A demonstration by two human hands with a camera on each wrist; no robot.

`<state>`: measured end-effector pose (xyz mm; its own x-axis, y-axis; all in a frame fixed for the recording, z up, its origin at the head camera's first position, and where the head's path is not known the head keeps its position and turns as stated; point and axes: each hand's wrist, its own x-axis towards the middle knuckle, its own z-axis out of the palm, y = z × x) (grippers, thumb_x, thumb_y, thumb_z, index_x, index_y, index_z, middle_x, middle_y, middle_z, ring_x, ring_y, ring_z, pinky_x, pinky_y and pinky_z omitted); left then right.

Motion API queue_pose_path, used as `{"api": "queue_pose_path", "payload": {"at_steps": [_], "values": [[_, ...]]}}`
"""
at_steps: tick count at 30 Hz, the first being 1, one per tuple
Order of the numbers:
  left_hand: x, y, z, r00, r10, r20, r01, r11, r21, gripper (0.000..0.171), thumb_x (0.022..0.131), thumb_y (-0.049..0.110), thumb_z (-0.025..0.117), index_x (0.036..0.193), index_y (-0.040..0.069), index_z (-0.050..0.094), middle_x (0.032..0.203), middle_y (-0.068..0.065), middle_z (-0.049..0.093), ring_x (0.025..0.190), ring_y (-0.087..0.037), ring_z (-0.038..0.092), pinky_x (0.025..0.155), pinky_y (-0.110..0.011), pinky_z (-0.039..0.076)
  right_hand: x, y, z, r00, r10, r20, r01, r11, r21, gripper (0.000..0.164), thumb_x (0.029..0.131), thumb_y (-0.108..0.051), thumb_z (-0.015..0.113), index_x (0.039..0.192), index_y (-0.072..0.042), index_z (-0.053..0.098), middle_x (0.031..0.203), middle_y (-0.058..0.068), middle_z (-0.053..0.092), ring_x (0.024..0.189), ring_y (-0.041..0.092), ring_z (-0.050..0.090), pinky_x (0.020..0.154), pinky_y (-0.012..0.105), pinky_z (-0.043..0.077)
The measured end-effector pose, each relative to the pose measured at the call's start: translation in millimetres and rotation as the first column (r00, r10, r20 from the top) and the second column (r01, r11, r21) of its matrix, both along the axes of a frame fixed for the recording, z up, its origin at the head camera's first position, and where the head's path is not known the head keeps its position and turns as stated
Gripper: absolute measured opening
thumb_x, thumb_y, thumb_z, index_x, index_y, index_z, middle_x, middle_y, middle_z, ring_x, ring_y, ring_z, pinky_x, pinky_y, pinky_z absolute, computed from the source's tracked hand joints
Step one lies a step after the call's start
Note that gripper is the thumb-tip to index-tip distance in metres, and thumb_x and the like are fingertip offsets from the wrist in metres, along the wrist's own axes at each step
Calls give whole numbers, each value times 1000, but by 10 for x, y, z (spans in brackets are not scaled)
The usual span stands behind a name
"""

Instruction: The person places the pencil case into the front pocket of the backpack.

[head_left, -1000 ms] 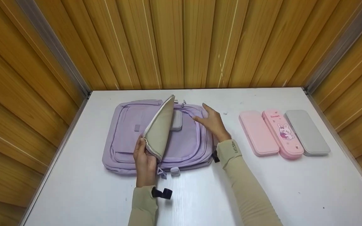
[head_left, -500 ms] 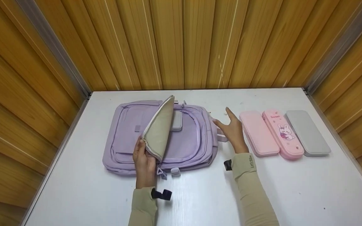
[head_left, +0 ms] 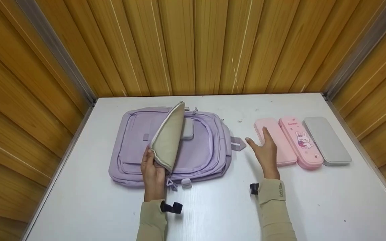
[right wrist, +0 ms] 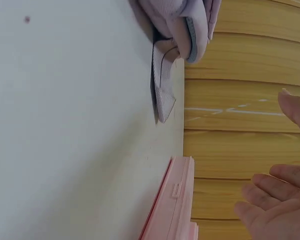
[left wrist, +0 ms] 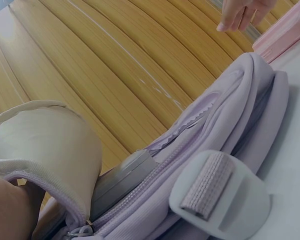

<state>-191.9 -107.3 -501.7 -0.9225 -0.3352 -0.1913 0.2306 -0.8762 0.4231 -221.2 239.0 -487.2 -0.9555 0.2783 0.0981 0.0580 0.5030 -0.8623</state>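
Note:
A lilac backpack (head_left: pixel 132 134) lies flat on the table, its front pocket unzipped. My left hand (head_left: pixel 154 175) grips the edge of the pocket's flap (head_left: pixel 169 142), holding it folded up so the beige lining shows. Inside the pocket lies a grey case (head_left: pixel 188 129), partly hidden behind the flap; the left wrist view shows its rounded end too. To the right, my right hand (head_left: pixel 266 154) has its thumb and fingers spread and holds nothing. It overlaps the near pink case (head_left: pixel 284 149) in the head view. In the right wrist view, that case lies below the hand.
Beside the pink case lie a pink rabbit-print case (head_left: pixel 308 152) and a flat grey case (head_left: pixel 328 142). A strap tab (head_left: pixel 238 144) sticks out from the backpack's right end, and a pale buckle (head_left: pixel 186 182) sits at its near side. Wood-patterned walls (head_left: pixel 209 47) enclose the white table.
My right hand has moved right, from the backpack's right edge across to the pink case. The left hand stays on the flap, which keeps its raised position.

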Motion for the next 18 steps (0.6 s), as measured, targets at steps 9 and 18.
{"api": "queue_pose_path", "payload": {"at_steps": [9,18], "values": [[-7,0,-24,1000,-7,-20,7,1000,2,15,88,15,63,102,10,64,103,-1,68,96,-9,65,87,-20,52,193,302,-70,990,-135,40,134,991,18,87,87,-27,72,150,3,20,157,22,17,146,38,14,122,45,13],[-16,-4,-31,1000,5,-14,-5,1000,6,13,93,12,55,98,11,67,101,-1,68,95,-9,65,85,-20,53,360,541,-112,963,-201,182,207,978,-19,93,89,-34,69,153,-6,9,160,17,5,148,37,5,122,46,7]]}}
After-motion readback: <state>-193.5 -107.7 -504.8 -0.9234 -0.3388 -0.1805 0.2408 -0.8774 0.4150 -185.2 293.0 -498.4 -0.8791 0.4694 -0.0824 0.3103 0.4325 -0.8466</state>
